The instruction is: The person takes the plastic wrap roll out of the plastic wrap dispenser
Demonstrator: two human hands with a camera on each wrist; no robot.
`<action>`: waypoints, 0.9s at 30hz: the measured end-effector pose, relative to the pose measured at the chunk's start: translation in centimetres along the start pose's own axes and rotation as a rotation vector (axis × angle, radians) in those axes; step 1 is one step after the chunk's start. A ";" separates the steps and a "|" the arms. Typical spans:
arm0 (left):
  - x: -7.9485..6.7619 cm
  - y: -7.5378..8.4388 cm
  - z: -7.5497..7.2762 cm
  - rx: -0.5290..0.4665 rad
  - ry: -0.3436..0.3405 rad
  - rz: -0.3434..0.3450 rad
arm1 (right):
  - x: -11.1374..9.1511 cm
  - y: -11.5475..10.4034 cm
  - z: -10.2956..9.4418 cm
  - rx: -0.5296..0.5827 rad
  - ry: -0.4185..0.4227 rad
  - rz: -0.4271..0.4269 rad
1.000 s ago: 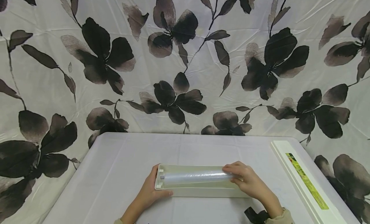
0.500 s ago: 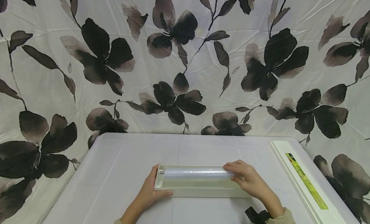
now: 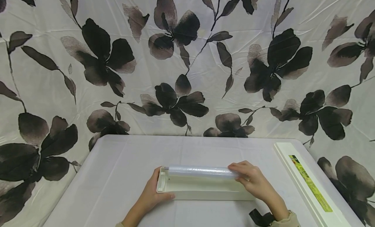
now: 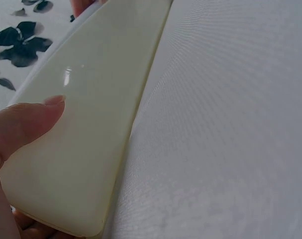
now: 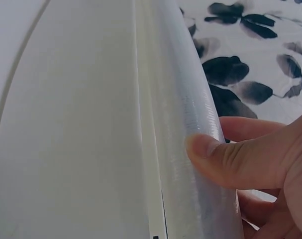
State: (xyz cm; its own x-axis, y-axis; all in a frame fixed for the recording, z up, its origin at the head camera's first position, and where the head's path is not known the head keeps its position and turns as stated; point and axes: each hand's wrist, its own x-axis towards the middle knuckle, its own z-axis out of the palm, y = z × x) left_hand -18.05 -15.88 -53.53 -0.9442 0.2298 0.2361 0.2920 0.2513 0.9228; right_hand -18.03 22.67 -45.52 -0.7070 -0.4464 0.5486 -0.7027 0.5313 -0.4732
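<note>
My left hand (image 3: 152, 188) grips the left end of a long, cream-white open box (image 3: 208, 195). In the left wrist view the thumb (image 4: 29, 122) lies on the box's front wall, with fingertips curled under its end. A roll of clear plastic film (image 3: 199, 171) lies along the box's far rim, its left end at the far left corner. Near the roll's right end, my right hand (image 3: 255, 181) holds it. Seen from the right wrist, the thumb (image 5: 230, 159) presses the near side of the roll while fingers wrap behind. The right end of the box is hidden by this hand.
A long white lid-like piece (image 3: 284, 153) with a yellow-green label (image 3: 311, 184) lies along the table's right side. The white table (image 3: 131, 152) ends at a floral cloth (image 3: 216, 90) behind. A black strap-like item (image 3: 260, 218) is by the right wrist.
My right hand has raised the film roll from inside the box toward its far rim, baring more of the interior. The left hand and box have stayed in place.
</note>
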 end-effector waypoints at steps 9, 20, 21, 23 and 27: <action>0.0 0.0 0.0 0.000 -0.010 -0.016 | -0.1 0.5 0.0 -0.041 0.038 -0.015; 0.1 -0.1 0.2 0.027 0.011 -0.051 | 0.0 0.3 -0.3 -0.055 0.070 -0.023; 0.1 -0.1 0.2 0.032 0.013 -0.052 | 0.0 0.3 -0.3 -0.063 0.070 -0.021; 0.1 0.0 0.2 0.040 0.019 -0.050 | 0.0 0.2 -0.4 -0.076 0.072 -0.015; 0.2 -0.1 0.2 0.049 0.017 -0.044 | -0.1 0.1 -0.5 -0.092 0.081 -0.009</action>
State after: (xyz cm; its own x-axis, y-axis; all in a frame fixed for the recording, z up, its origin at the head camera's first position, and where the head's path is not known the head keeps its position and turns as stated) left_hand -18.25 -15.73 -53.67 -0.9587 0.2012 0.2010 0.2566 0.3070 0.9165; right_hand -17.98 23.17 -45.27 -0.6895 -0.3938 0.6079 -0.6957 0.5934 -0.4047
